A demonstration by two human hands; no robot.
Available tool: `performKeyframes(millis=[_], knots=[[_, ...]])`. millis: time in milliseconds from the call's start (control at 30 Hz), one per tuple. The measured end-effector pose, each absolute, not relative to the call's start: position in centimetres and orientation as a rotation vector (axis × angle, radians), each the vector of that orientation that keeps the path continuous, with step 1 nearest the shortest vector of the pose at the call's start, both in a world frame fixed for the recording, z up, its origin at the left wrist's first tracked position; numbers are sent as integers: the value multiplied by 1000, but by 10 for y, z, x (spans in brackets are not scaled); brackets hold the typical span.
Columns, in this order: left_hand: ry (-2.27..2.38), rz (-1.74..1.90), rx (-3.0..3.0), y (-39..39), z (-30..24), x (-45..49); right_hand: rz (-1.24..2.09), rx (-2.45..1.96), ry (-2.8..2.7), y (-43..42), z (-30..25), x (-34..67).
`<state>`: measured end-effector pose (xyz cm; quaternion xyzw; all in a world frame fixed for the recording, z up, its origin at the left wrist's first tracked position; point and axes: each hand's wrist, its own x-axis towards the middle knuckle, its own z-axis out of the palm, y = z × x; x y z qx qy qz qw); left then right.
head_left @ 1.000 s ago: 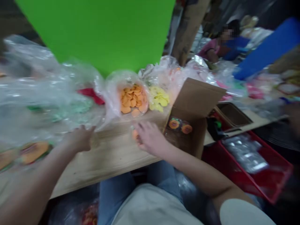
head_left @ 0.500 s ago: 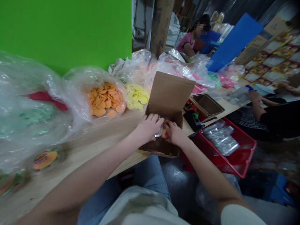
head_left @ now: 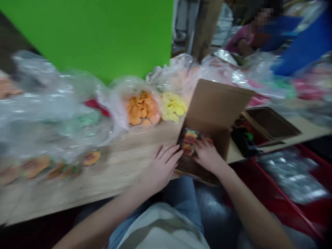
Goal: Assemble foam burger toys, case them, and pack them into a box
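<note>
An upright-lidded cardboard box (head_left: 218,100) stands at the table's front edge. Inside it lie several small clear packs (head_left: 190,135) with orange and green burger-like pictures or contents. Down in the box, my right hand (head_left: 209,155) has its fingers bent around the edge of a pack; the fingertips are partly hidden and blurred. My left hand (head_left: 162,167) is open at the box's left wall, fingers stretched toward the packs and holding nothing.
Plastic bags of orange discs (head_left: 141,109) and yellow discs (head_left: 173,106) line the back. Similar round packs (head_left: 92,157) sit at left. A tape dispenser (head_left: 243,140), brown tin (head_left: 272,121) and red crate (head_left: 282,207) are on the right. A person (head_left: 241,41) is behind.
My left hand has come out of the box to its left side, off the clear container. My right hand stays inside. The view has swung left, so things appear farther right.
</note>
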<state>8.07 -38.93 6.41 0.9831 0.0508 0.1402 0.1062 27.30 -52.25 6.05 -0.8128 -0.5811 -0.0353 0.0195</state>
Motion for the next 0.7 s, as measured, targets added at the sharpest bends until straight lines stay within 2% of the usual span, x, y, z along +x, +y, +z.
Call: performKeyframes(millis=[100, 167, 267, 367, 533, 700], knots=[[585, 546, 2805, -347, 64, 3, -220, -2337, -1714, -493, 82, 258], [894, 706, 2727, -317, 70, -50, -156, -2122, -1780, -456, 97, 228], [1323, 947, 2618, -282, 86, -116, 146, -1758, -2139, -379, 98, 153], [1651, 1015, 2579, -255, 99, -161, 497, -1483, -2412, -291, 72, 75], [1559, 565, 2756, -211, 93, -211, 451, -1650, -2370, -214, 23, 2], [1403, 163, 2776, -179, 89, -219, 369, -1733, -2294, -267, 13, -11]])
